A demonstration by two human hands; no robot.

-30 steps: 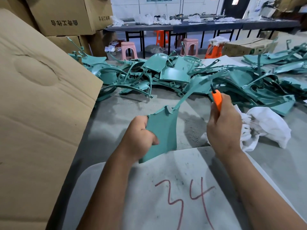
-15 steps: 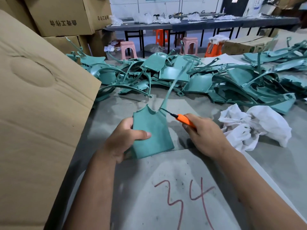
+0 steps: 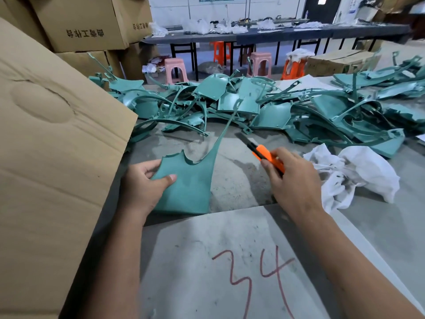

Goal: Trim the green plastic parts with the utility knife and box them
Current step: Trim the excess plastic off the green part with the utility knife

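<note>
Our left hand (image 3: 142, 187) pinches the green plastic part (image 3: 188, 180), thumb laid flat on its upper face and the fingers curled under its left edge, where the panel hides them beyond the first joints. Our right hand (image 3: 292, 178) is wrapped around the orange utility knife (image 3: 264, 155); the handle's rear half is buried in the fist, and the dark tip is too blurred to tell how far the blade stands out. The tip hangs free, just right of the part's long thin runner, which rises toward the pile of green parts (image 3: 264, 107) and is lost against it. The part rests low over the grey table (image 3: 241, 180), beside the cardboard box flap (image 3: 53, 146), which is cut off by the left edge. A crumpled white cloth (image 3: 358, 176) lies right of the knife hand. Half a second ago the blade met the part's notched top edge; now it has drawn off to the right, and the part has tilted flatter.
</note>
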